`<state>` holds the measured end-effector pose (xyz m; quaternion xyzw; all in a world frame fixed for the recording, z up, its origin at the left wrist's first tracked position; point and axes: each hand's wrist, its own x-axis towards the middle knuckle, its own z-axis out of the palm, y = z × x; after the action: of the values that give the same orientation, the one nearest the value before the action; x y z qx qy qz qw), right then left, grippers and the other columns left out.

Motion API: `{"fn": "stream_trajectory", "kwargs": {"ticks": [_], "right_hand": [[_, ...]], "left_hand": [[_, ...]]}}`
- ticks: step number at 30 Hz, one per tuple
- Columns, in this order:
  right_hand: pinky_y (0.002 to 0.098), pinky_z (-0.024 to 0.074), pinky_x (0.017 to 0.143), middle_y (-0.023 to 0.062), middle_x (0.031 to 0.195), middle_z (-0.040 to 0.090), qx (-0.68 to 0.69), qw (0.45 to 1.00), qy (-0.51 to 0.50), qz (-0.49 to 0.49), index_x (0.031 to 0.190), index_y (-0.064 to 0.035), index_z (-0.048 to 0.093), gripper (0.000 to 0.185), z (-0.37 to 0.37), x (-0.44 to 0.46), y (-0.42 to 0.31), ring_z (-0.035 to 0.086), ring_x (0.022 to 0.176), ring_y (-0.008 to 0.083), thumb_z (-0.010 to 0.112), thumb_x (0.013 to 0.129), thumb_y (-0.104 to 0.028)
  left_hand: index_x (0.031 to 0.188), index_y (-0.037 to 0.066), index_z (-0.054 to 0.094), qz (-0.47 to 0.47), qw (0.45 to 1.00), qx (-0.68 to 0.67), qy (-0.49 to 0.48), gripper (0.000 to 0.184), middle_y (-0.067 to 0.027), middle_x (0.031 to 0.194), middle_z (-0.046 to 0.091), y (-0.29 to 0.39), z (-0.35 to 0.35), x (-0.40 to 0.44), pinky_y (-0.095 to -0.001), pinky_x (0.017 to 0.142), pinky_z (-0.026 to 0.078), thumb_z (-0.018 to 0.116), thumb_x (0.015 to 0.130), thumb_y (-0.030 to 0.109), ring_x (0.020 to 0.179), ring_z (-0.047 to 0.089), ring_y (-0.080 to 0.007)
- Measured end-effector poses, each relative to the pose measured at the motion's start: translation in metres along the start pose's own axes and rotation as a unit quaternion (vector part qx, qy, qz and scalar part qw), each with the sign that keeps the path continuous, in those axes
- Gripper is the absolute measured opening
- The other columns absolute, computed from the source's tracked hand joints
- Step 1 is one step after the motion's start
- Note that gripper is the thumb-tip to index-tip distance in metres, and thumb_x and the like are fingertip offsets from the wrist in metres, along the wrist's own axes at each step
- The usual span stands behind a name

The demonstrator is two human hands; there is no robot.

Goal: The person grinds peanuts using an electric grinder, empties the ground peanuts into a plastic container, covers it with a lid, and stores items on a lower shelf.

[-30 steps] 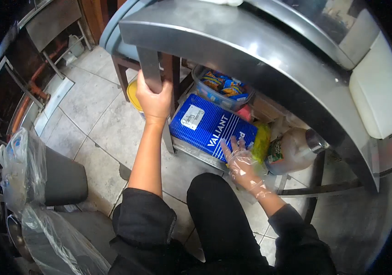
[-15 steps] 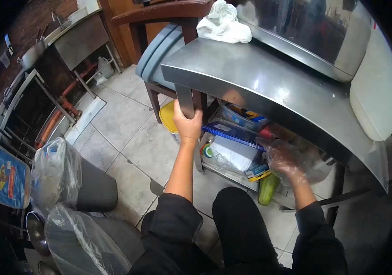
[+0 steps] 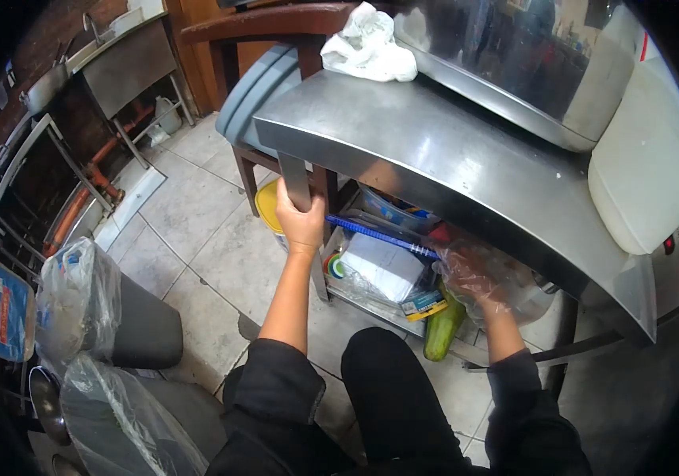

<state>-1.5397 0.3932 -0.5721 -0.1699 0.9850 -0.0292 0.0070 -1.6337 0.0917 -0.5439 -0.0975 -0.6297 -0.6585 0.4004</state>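
Note:
My left hand [image 3: 300, 224] is wrapped round the metal leg [image 3: 294, 182] of a steel table [image 3: 435, 131]. Under the tabletop, my right hand [image 3: 474, 274] reaches among the things on the lower shelf. A clear plastic bag [image 3: 523, 297] lies over and around that hand, and its fingers are hard to make out. Just left of it, a long green vegetable [image 3: 443, 329], like a zucchini, sticks out over the shelf edge. Beside that are a yellow-and-blue packet [image 3: 424, 305], a white sheet-like item [image 3: 383, 268] and a blue plastic strip [image 3: 379, 236].
On the tabletop stand a crumpled white bag [image 3: 367, 47], a steel appliance [image 3: 498, 95] and a large white container [image 3: 641, 166]. Grey bins [image 3: 145, 321] with plastic liners are at left. A yellow-lidded bucket [image 3: 270, 208] stands behind the table leg.
The view has shifted slightly, so the scene sits a little further left. My left hand keeps its hold on the leg, and my right hand stays at the plastic bag.

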Motion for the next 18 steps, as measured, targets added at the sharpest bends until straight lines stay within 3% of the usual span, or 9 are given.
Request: {"fn": "stream_trajectory", "kwargs": {"ticks": [7, 8, 9, 11, 14, 15, 17, 18], "right_hand": [[0.0359, 0.0412, 0.098, 0.0143, 0.129, 0.049, 0.088, 0.996, -0.004, 0.022, 0.137, -0.008, 0.043, 0.045, -0.005, 0.009, 0.006, 0.048, 0.117, 0.0275, 0.043, 0.096, -0.027], [0.0386, 0.047, 0.089, 0.0141, 0.113, 0.061, 0.081, 0.992, 0.091, 0.032, 0.132, -0.0123, 0.051, 0.04, -0.009, 0.009, 0.002, 0.059, 0.1, 0.0299, 0.048, 0.095, -0.026], [0.0365, 0.0469, 0.093, 0.0138, 0.121, 0.059, -0.129, 0.986, 0.091, -0.047, 0.13, -0.0026, 0.05, 0.04, 0.006, 0.01, 0.018, 0.058, 0.109, 0.0281, 0.048, 0.095, -0.022], [0.0369, 0.0469, 0.094, 0.0135, 0.124, 0.058, -0.14, 0.975, 0.143, -0.095, 0.131, -0.0007, 0.048, 0.041, 0.032, 0.014, 0.042, 0.058, 0.112, 0.0265, 0.049, 0.095, -0.021], [0.0392, 0.0462, 0.097, 0.0127, 0.13, 0.055, -0.262, 0.925, 0.226, -0.156, 0.132, 0.0006, 0.046, 0.041, 0.036, 0.003, 0.048, 0.057, 0.115, 0.0229, 0.049, 0.095, -0.018], [0.0401, 0.0458, 0.097, 0.0117, 0.131, 0.055, -0.036, 0.989, 0.124, -0.068, 0.134, -0.0009, 0.046, 0.041, 0.008, 0.0, 0.024, 0.057, 0.115, 0.0223, 0.048, 0.096, -0.017], [0.041, 0.0455, 0.098, 0.0106, 0.132, 0.055, 0.185, 0.982, 0.016, 0.029, 0.135, -0.0025, 0.045, 0.041, -0.024, -0.004, -0.008, 0.057, 0.116, 0.0217, 0.046, 0.096, -0.016], [0.0375, 0.0471, 0.095, 0.0084, 0.128, 0.058, 0.042, 0.994, 0.096, 0.028, 0.134, -0.0141, 0.048, 0.043, -0.028, -0.006, -0.024, 0.058, 0.114, 0.0221, 0.05, 0.091, -0.012]], "left_hand": [[0.098, 0.001, 0.054, -0.01, 1.0, -0.01, 0.003, 0.025, -0.0045, 0.085, 0.06, -0.009, 0.0, -0.002, -0.0277, 0.075, 0.046, 0.063, 0.076, 0.003, 0.078, 0.057, -0.0133], [0.098, 0.001, 0.054, -0.012, 1.0, -0.007, 0.004, 0.025, -0.0045, 0.085, 0.06, -0.008, -0.001, 0.0, -0.0277, 0.075, 0.046, 0.063, 0.076, 0.003, 0.078, 0.057, -0.0133], [0.098, 0.001, 0.054, 0.003, 1.0, -0.006, 0.003, 0.024, -0.0044, 0.085, 0.061, -0.008, -0.001, 0.001, -0.0276, 0.075, 0.046, 0.063, 0.076, 0.003, 0.079, 0.057, -0.0133], [0.098, 0.001, 0.054, 0.011, 1.0, -0.005, -0.002, 0.024, -0.0042, 0.085, 0.061, -0.01, 0.001, 0.0, -0.0274, 0.076, 0.046, 0.063, 0.076, 0.003, 0.08, 0.058, -0.0133], [0.097, 0.001, 0.055, -0.012, 1.0, 0.008, -0.007, 0.021, -0.0037, 0.084, 0.061, -0.015, -0.003, -0.002, -0.0269, 0.075, 0.047, 0.062, 0.077, 0.002, 0.079, 0.058, -0.013], [0.099, 0.002, 0.056, 0.001, 1.0, 0.01, -0.01, 0.019, -0.0026, 0.083, 0.06, -0.017, -0.004, -0.001, -0.0252, 0.067, 0.045, 0.062, 0.081, 0.004, 0.073, 0.055, -0.0109], [0.101, 0.002, 0.056, 0.022, 0.999, -0.02, -0.013, 0.017, -0.0019, 0.081, 0.057, -0.025, -0.002, 0.001, -0.0231, 0.058, 0.043, 0.061, 0.085, 0.007, 0.064, 0.052, -0.0087], [0.101, 0.002, 0.056, 0.021, 0.999, -0.022, -0.013, 0.017, -0.0019, 0.081, 0.057, -0.026, 0.001, 0.0, -0.0231, 0.058, 0.043, 0.061, 0.085, 0.007, 0.064, 0.052, -0.0087]]}}
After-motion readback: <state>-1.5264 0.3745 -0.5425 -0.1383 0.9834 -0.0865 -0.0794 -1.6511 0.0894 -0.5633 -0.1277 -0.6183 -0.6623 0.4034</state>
